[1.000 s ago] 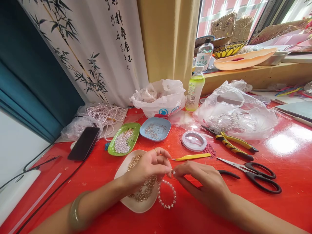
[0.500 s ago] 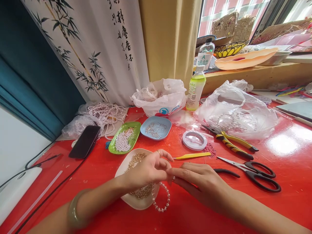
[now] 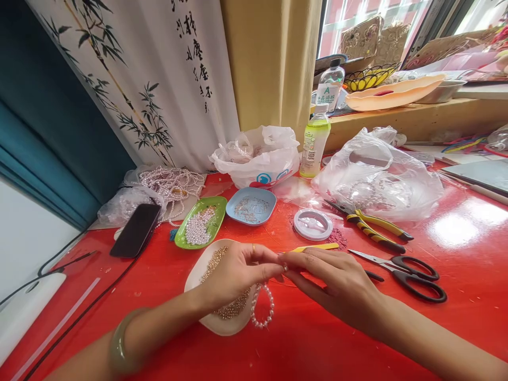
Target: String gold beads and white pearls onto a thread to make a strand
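Observation:
My left hand [image 3: 234, 272] and my right hand [image 3: 331, 280] meet fingertip to fingertip above the red table [image 3: 159, 280]. Both pinch the ends of a loop of white pearls [image 3: 262, 309], which hangs down between them over the table. Under my left hand lies a white dish [image 3: 196, 280] of small gold beads. A green bangle [image 3: 119, 344] sits on my left wrist and a ring on one left finger.
A green dish of pearls [image 3: 200, 228], a blue dish of metal pins [image 3: 251, 206] and a thread spool [image 3: 313, 224] lie beyond the hands. Yellow tweezers [image 3: 317, 247], pliers [image 3: 371, 230] and black scissors [image 3: 408, 270] lie to the right. A phone [image 3: 136, 237] and plastic bags [image 3: 257, 156] stand further back.
The hands have drawn closer together and a little further from me. The pearl loop has swung left and hangs narrower beneath the fingertips.

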`<state>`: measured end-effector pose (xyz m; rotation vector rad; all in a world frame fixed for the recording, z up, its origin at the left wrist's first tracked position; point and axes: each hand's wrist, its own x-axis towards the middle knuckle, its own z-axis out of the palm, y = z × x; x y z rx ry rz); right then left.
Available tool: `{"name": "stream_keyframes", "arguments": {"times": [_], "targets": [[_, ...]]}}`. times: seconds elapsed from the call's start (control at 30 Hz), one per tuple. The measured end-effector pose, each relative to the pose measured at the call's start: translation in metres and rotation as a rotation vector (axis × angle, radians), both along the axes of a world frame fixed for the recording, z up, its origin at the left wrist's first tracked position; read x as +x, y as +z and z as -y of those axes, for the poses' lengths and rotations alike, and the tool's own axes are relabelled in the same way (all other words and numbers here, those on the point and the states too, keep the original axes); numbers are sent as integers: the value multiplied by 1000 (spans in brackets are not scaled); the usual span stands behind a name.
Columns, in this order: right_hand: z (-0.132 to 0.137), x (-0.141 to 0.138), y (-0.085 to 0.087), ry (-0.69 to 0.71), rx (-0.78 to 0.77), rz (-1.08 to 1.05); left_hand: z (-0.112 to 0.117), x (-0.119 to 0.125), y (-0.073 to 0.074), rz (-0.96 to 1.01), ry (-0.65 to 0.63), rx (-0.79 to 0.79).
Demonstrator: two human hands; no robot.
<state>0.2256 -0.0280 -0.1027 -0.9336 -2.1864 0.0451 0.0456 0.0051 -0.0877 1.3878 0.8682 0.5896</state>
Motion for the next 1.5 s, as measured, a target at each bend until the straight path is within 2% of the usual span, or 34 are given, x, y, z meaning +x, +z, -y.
{"name": "stream_keyframes", "arguments": {"times": [0.27, 0.43, 0.53, 0.6, 0.7, 0.77, 0.83, 1.0, 1.1, 1.2, 1.27, 1.33, 1.43, 1.5], "targets": [[-2, 1, 4, 46, -63, -90, 3, 1, -6, 34, 57, 7], [-3, 2, 5, 100, -95, -77, 4, 3, -4, -9, 64, 29], [-5, 6, 10, 107, -130, -41, 4, 3, -5, -4, 90, -14], [-6, 13, 15, 36, -160, 15, 3, 4, -7, 16, 124, -60], [-1, 27, 20, -188, -206, 123, 3, 3, -10, 50, 168, -105], [10, 37, 15, -352, -217, 222, 2, 4, -12, 73, 180, -132], [24, 46, 3, -471, -189, 354, 2, 4, -13, 103, 184, -161], [56, 56, -34, -491, 78, 584, 2, 5, -15, 178, 204, -204], [60, 56, -44, -499, 137, 617, 3, 6, -14, 215, 204, -188], [52, 57, -48, -479, 148, 613, 4, 6, -14, 251, 205, -189], [45, 59, -47, -504, 89, 539, 3, 5, -14, 265, 209, -188], [38, 60, -38, -543, -75, 367, 3, 5, -14, 273, 211, -179], [32, 52, -12, -561, -494, -53, 2, 4, -12, 291, 212, -168], [31, 41, 9, -525, -798, -353, 2, 4, -10, 297, 221, -164]]}}
